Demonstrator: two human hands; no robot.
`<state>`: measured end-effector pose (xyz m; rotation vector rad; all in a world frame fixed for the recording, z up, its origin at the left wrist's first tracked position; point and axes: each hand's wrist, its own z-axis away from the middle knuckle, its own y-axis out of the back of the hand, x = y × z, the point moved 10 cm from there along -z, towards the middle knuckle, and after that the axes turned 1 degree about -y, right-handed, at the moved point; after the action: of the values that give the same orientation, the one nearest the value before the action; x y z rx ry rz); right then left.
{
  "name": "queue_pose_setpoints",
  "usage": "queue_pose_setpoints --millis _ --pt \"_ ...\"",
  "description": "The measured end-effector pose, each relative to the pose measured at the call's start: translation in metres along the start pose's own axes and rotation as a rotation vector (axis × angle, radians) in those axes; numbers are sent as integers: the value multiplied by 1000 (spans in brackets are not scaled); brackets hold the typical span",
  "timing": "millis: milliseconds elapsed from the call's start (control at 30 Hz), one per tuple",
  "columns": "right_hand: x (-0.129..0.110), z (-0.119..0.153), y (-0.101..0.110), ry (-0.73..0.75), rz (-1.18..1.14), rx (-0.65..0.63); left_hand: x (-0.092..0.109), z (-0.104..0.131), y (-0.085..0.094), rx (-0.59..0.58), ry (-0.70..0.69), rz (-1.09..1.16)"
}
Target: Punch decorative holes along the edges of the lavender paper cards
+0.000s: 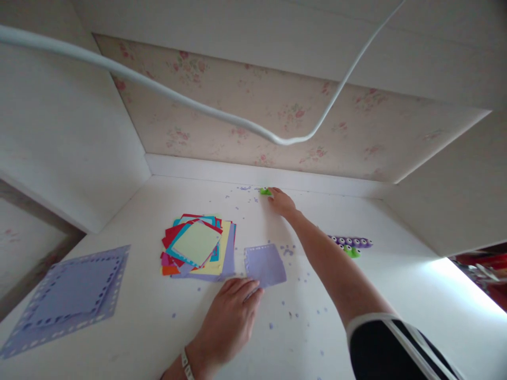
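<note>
My right hand (pixel 282 201) reaches to the back of the white surface. Its fingertips close on a small green piece with a round eye (pixel 265 191); its underside is hidden. My left hand (pixel 233 312) lies near the middle, fingers extended and close together. Those fingertips touch the front edge of a lilac paper square (pixel 266 265), which has small holes punched along its left and top edges. Left of that square is a stack of coloured paper squares (pixel 197 243), fanned unevenly, with a pale green sheet on top.
Two lilac sheets with punched borders (pixel 73 290) overlap at the left. Purple and green eyed pieces (pixel 350 244) stand beyond my right forearm. Lilac paper bits (pixel 287 250) are scattered about. A white cable (pixel 222 116) hangs across the upper view, before a flowered back wall (pixel 253 105).
</note>
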<state>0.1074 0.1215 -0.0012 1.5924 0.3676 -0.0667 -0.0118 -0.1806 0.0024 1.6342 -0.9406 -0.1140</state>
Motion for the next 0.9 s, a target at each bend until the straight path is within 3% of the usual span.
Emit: queue_pose_setpoints --millis 300,667,800,867,900 --pt "20 20 2 -92 62 45 -3 -3 -3 -8 27 68" --pt "15 20 10 -109 -82 15 -7 -3 7 60 86 62" --pt "10 51 21 -98 -234 32 -28 2 28 245 250 250" --pt "-6 82 20 -39 -384 -31 -43 6 35 320 366 424" --pt "-23 101 13 45 -649 -142 -51 8 36 336 427 519"
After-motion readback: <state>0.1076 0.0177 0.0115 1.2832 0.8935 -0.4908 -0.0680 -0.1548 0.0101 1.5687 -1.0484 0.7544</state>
